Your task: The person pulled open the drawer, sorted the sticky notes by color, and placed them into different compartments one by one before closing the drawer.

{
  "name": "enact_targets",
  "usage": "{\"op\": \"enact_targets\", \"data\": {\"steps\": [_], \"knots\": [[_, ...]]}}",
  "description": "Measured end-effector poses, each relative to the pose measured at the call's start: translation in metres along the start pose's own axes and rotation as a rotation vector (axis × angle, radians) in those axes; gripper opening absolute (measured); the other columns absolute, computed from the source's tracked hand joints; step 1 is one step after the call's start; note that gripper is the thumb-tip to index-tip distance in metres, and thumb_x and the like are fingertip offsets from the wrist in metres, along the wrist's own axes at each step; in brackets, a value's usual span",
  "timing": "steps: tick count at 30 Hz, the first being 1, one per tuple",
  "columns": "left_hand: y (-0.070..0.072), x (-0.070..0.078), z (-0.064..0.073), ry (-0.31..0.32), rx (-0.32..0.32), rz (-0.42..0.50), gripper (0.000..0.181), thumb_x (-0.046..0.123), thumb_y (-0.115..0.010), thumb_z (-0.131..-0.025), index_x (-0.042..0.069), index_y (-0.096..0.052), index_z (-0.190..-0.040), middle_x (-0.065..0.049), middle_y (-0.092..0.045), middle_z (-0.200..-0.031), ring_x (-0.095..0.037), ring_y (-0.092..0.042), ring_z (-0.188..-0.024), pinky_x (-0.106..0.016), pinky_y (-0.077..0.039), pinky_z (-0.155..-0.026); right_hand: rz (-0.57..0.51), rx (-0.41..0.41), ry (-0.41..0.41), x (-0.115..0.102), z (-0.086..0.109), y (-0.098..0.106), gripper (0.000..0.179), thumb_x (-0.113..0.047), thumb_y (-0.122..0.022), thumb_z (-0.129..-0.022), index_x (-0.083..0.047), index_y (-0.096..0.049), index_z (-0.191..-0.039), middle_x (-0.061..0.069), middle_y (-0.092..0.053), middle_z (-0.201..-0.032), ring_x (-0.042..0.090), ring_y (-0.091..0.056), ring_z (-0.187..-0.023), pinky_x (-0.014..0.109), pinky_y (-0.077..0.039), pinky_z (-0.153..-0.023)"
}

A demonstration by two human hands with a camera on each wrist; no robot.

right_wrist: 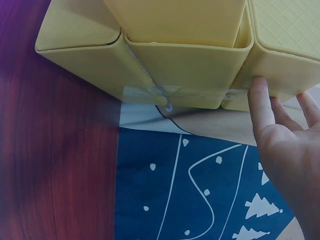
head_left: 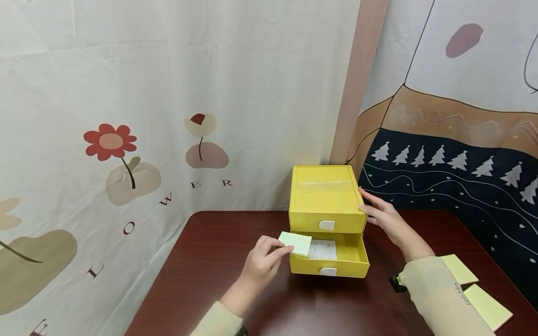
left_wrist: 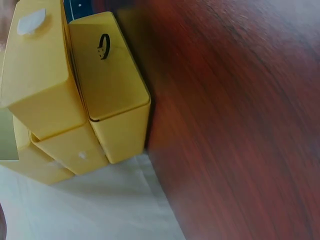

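A yellow two-drawer box (head_left: 325, 198) stands on the dark red table (head_left: 218, 280). Its lower drawer (head_left: 329, 263) is pulled out and has white contents (head_left: 322, 249) inside. My left hand (head_left: 262, 263) pinches a pale green pad of notes (head_left: 295, 243) at the drawer's left edge. My right hand (head_left: 384, 217) rests with straight fingers against the box's right side; in the right wrist view its fingertips (right_wrist: 260, 92) touch the yellow wall (right_wrist: 200, 75). The left wrist view shows the yellow box (left_wrist: 75, 95) from the side.
Two pale yellow pads (head_left: 483, 296) lie on the table at the right, partly behind my right sleeve (head_left: 441, 294). Printed cloth (head_left: 126, 140) hangs behind and left of the table. A dark cloth with trees (head_left: 462, 186) hangs at the right.
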State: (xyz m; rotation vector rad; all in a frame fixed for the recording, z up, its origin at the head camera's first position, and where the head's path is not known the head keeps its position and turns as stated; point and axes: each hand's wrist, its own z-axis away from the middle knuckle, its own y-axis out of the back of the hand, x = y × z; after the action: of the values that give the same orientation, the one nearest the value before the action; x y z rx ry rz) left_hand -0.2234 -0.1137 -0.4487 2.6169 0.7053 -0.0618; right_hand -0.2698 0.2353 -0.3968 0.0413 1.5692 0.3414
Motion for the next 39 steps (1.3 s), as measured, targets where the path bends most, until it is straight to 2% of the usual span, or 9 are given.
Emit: {"op": "enact_targets", "data": {"steps": [5,9,15,25,29,33,39], "knots": [[-0.007,0.004,-0.006,-0.007,-0.007,0.016,0.028,-0.004,-0.054,-0.087,0.012,-0.074,-0.098,-0.005,-0.058,-0.087,-0.018,-0.055,-0.079,-0.020,-0.050,-0.068,0.004,0.001,0.001,0.001,0.000,0.000,0.068,-0.043,-0.051,-0.095,-0.024,-0.019,-0.152,0.008,-0.012,-0.159,0.007,-0.050,-0.117,0.052,-0.036,-0.106],[-0.014,0.008,-0.010,-0.008,-0.026,0.023,0.033,-0.003,-0.047,-0.090,0.013,-0.074,-0.099,-0.004,-0.058,-0.088,-0.016,-0.055,-0.081,-0.018,-0.049,-0.069,0.007,-0.002,0.003,0.001,-0.001,0.000,0.068,-0.044,-0.051,-0.095,-0.025,-0.019,-0.152,0.008,-0.012,-0.159,0.020,-0.046,-0.126,0.053,-0.036,-0.106],[-0.022,0.015,-0.016,-0.013,-0.048,0.039,0.030,-0.003,-0.050,-0.089,0.013,-0.074,-0.100,-0.004,-0.059,-0.090,-0.016,-0.054,-0.082,-0.017,-0.049,-0.071,0.023,-0.009,0.008,-0.002,0.001,-0.001,0.070,-0.044,-0.051,-0.095,-0.024,-0.017,-0.152,0.011,-0.012,-0.158,0.037,-0.036,-0.134,0.053,-0.035,-0.106],[-0.031,0.022,-0.019,-0.039,-0.065,0.048,0.031,-0.006,-0.053,-0.086,0.013,-0.073,-0.100,-0.003,-0.059,-0.089,-0.016,-0.054,-0.079,-0.018,-0.050,-0.067,0.140,-0.031,0.028,-0.011,0.006,0.000,0.071,-0.043,-0.048,-0.097,-0.017,-0.014,-0.153,0.022,-0.020,-0.154,0.039,-0.043,-0.128,0.051,-0.040,-0.101],[-0.032,0.024,-0.019,-0.039,-0.077,0.036,0.029,-0.004,-0.053,-0.087,0.014,-0.074,-0.099,-0.002,-0.059,-0.090,-0.015,-0.054,-0.079,-0.016,-0.050,-0.068,0.180,-0.044,0.011,-0.016,0.008,0.000,0.073,-0.045,-0.048,-0.096,-0.014,-0.013,-0.153,0.025,-0.019,-0.154,0.041,-0.043,-0.128,0.050,-0.040,-0.101],[-0.034,0.025,-0.021,-0.033,-0.092,0.027,0.030,-0.005,-0.058,-0.084,0.015,-0.073,-0.100,0.000,-0.059,-0.090,-0.014,-0.054,-0.080,-0.016,-0.050,-0.067,0.224,-0.041,-0.017,-0.021,0.010,-0.002,0.075,-0.047,-0.047,-0.096,-0.011,-0.013,-0.153,0.027,-0.023,-0.152,0.041,-0.046,-0.127,0.050,-0.039,-0.101],[-0.034,0.026,-0.024,-0.014,-0.106,0.021,0.028,-0.002,-0.053,-0.091,0.015,-0.073,-0.100,0.000,-0.058,-0.090,-0.015,-0.054,-0.082,-0.017,-0.051,-0.069,0.249,-0.034,-0.030,-0.024,0.013,-0.004,0.073,-0.046,-0.045,-0.097,-0.010,-0.013,-0.152,0.028,-0.029,-0.148,0.041,-0.048,-0.125,0.051,-0.038,-0.102]]}}
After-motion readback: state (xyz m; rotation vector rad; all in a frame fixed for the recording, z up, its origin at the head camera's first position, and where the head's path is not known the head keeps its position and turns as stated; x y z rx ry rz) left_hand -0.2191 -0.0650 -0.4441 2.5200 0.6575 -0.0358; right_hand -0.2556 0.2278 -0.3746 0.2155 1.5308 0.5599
